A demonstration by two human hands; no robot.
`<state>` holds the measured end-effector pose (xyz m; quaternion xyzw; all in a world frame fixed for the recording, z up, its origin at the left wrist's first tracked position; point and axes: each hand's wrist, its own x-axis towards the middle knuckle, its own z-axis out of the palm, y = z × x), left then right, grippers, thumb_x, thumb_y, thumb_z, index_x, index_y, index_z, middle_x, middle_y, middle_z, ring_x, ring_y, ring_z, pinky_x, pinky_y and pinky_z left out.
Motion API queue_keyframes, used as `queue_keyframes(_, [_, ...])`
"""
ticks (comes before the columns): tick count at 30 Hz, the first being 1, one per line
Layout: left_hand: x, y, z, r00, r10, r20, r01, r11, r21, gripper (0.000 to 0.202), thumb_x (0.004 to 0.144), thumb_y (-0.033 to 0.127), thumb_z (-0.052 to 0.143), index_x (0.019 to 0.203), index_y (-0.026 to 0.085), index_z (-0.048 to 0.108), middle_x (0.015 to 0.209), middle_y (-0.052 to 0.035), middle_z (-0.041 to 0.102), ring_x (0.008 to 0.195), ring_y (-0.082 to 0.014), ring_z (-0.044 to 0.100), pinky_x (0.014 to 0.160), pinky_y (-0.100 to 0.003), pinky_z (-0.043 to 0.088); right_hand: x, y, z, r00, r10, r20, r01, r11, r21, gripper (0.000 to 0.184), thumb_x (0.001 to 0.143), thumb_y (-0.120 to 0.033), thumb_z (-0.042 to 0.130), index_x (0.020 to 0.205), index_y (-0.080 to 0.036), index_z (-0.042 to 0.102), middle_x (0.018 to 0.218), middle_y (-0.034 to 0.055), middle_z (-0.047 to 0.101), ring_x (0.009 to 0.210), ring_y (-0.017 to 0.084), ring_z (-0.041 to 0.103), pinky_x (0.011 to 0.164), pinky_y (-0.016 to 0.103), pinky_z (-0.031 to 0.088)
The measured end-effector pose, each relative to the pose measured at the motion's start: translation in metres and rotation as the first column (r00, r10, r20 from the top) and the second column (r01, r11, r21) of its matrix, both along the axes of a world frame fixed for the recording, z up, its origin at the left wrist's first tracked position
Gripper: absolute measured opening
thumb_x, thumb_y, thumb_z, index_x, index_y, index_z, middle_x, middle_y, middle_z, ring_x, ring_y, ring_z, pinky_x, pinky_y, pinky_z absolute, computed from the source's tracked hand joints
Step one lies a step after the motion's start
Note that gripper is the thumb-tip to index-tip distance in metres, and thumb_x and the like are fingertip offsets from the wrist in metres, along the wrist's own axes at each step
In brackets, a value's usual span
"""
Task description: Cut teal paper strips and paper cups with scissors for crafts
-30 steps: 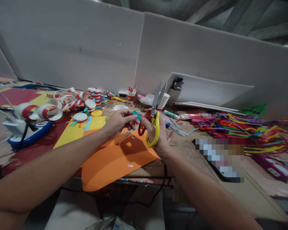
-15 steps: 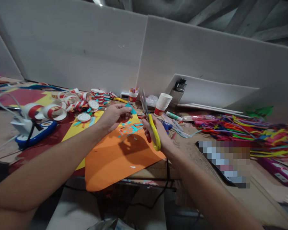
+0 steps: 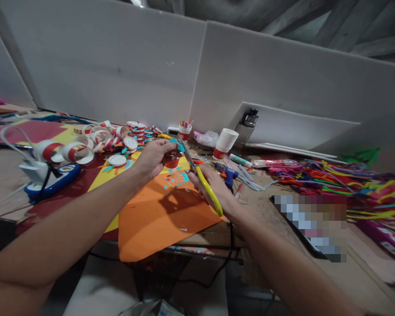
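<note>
Between the fingertips of my left hand point(image 3: 156, 157) is a small piece of teal paper point(image 3: 177, 145). My right hand point(image 3: 213, 182) grips a pair of scissors point(image 3: 210, 193) with yellow handles, its blades pointing up and left. The blades reach the right edge of the teal paper; whether they are cutting into it I cannot tell. Below both hands lies an orange sheet point(image 3: 158, 224), with small blue and white paper scraps point(image 3: 181, 179) on it. Part of a red paper cup point(image 3: 172, 163) shows just behind my left fingers.
Cut cup rings point(image 3: 75, 151) and a blue power strip point(image 3: 52, 184) are on the left. Stacked paper cups point(image 3: 225, 142), a dark bottle point(image 3: 246, 127) and a blue glue gun point(image 3: 230, 175) stand or lie beyond my right hand. Pipe cleaners point(image 3: 342, 180) and a phone point(image 3: 309, 228) are further right.
The scissors have tilted left, and their blades have come to the teal paper. My left hand still holds the paper in nearly the same place.
</note>
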<state>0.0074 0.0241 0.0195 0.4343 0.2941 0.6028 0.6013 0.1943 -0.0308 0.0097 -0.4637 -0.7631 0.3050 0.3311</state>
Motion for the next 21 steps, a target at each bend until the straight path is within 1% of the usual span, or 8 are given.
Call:
queue_keyframes(4, [0.0011, -0.0021, 0.0017, 1.0, 0.013, 0.002, -0.013, 0.999, -0.039, 0.011, 0.066, 0.016, 0.071, 0.068, 0.012, 0.062, 0.068, -0.003, 0.067, 0.062, -0.0105, 0.062, 0.058, -0.021, 0.046, -0.0006, -0.0004, -0.0008, 1.0, 0.0, -0.014, 0.0, 1.0, -0.009, 0.036, 0.087, -0.055, 0.054, 0.075, -0.021, 0.046, 0.064, -0.0027, 0.046, 0.054, 0.011, 0.043, 0.048, 0.023, 0.035])
queue_keyframes(11, [-0.0005, 0.0016, -0.0026, 1.0, -0.012, 0.006, 0.012, 1.0, -0.007, 0.011, 0.068, 0.017, 0.072, 0.07, 0.011, 0.063, 0.07, -0.0033, 0.067, 0.064, -0.0107, 0.063, 0.064, -0.023, 0.05, -0.001, -0.0023, 0.0002, 1.0, -0.008, -0.02, 0.008, 1.0, -0.025, 0.035, 0.087, -0.054, 0.054, 0.076, -0.021, 0.047, 0.063, -0.0027, 0.048, 0.054, 0.011, 0.044, 0.049, 0.023, 0.035])
queue_keyframes(21, [-0.0001, 0.0014, -0.0021, 0.999, -0.034, 0.026, 0.034, 0.999, -0.013, 0.009, 0.068, 0.015, 0.071, 0.069, 0.011, 0.064, 0.067, -0.0024, 0.066, 0.06, -0.0097, 0.062, 0.062, -0.022, 0.049, 0.0002, -0.0014, -0.0021, 1.0, -0.017, -0.012, 0.017, 1.0, -0.008, 0.034, 0.086, -0.053, 0.055, 0.077, -0.02, 0.049, 0.059, -0.0037, 0.047, 0.051, 0.01, 0.043, 0.047, 0.022, 0.034])
